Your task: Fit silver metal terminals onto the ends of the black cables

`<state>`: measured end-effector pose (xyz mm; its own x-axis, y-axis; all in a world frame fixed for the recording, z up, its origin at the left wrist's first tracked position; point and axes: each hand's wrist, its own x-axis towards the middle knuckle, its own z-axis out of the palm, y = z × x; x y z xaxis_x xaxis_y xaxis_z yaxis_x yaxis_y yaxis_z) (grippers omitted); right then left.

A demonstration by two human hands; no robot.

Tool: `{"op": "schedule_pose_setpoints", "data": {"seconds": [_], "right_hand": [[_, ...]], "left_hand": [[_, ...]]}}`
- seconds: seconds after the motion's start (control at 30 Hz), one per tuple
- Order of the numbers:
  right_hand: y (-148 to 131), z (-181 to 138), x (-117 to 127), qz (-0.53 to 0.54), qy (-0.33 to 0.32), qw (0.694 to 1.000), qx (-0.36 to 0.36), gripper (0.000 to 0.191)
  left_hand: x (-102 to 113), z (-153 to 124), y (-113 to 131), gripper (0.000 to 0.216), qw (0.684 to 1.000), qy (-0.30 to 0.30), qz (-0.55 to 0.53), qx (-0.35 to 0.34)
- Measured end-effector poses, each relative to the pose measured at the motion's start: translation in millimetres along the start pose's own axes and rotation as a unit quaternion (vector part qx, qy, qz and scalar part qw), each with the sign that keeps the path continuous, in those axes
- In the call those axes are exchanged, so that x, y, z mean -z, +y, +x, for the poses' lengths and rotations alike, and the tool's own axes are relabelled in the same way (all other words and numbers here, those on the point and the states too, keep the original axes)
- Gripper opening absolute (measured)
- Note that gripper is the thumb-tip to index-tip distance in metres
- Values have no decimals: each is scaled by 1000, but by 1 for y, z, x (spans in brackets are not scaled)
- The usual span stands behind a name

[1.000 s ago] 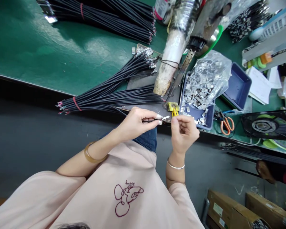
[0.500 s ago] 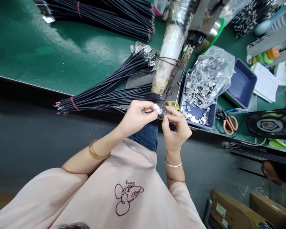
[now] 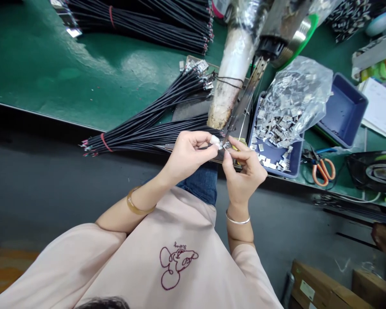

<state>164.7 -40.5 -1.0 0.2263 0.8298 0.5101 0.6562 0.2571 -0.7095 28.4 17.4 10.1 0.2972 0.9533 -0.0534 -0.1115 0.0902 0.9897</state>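
My left hand (image 3: 191, 154) is closed in a pinch on a black cable (image 3: 204, 148), whose dark end shows between thumb and forefinger. White wrapping covers one fingertip of this hand. Touching close by, my right hand (image 3: 244, 167) pinches a small metal connector (image 3: 227, 145) at the cable's end. How the wires meet the connector is too small to tell. A bundle of black cables (image 3: 141, 136), tied with a red band, lies just behind my left hand. Above both hands hangs a white, wrapped tube (image 3: 227, 77) with a scorched-looking lower end, beside a metal arm (image 3: 244, 94) and a thin wire.
Right of my hands, a blue tray (image 3: 292, 168) holds loose metal connectors and a plastic bag (image 3: 304, 90) of them. Beyond are another blue tray (image 3: 357, 96), orange-handled pliers (image 3: 323, 171) and a black fan (image 3: 373, 169). More cables (image 3: 141, 23) lie at the back of the green table (image 3: 35, 81).
The view has shifted slightly, so the bench things sit a little further right. My right hand has closed in on the metal connector by the cable end; my left keeps its pinch.
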Motion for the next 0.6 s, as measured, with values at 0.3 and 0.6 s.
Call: {"op": "schedule_pose_setpoints", "data": {"seconds": [0.3,0.6], "right_hand": [[-8,-3,8,15,-34,999,24,12],[-3,-5,26,11,38,999,-26,5]], "left_hand": [[3,1,3,7,999,-21,-6,25],[4,-8,1,13,993,-71,90,-16]]}}
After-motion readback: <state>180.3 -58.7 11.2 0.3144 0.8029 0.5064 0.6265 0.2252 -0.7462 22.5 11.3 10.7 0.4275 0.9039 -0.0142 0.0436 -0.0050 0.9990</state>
